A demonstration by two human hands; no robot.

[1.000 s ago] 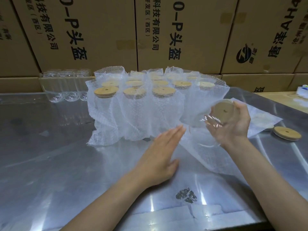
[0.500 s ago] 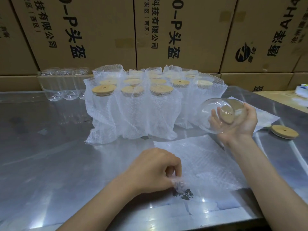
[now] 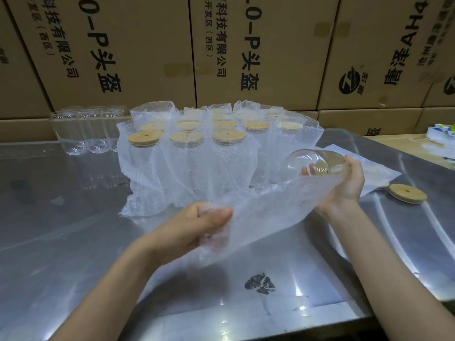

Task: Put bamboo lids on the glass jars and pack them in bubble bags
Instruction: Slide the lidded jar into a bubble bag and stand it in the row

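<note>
Bare jars (image 3: 86, 134): a short row, unlidded, far left of the steel surface (image 3: 61, 217), against the cartons (image 3: 147, 45); not yet processed.

Packed jars (image 3: 197, 153): a block standing upright mid-surface, each lidded in bamboo and sleeved in bubble wrap; just right of the bare row; finished stock.

Left hand (image 3: 197, 225): grip clenched on one end of a bubble bag (image 3: 266, 212), thumb on top, fingers under the film; bag lifted clear of the surface, slanting up and right toward the other hand; whether its mouth is open cannot be told.

Right hand (image 3: 344, 183): grip wrapped round a glass jar (image 3: 312, 163), held on its side in the air, rounded base facing left toward the bag; a lid appears fitted at the far end inside the palm, partly hidden; the bag's upper edge lies just under the fingers.

Spare bags (image 3: 379, 173): flat sheets lying behind the right hand on the surface.

Loose lid (image 3: 407, 196): bamboo, lying flat, right of the hand, well apart from the jars.

Step in hand, by judgement: bagging one lidded jar; bag picked up, jar not yet inside.

Next move, by judgement: the bag's mouth needs parting and turning toward the jar's base; then the jar slides in base first; then it stands with the packed block.
</note>
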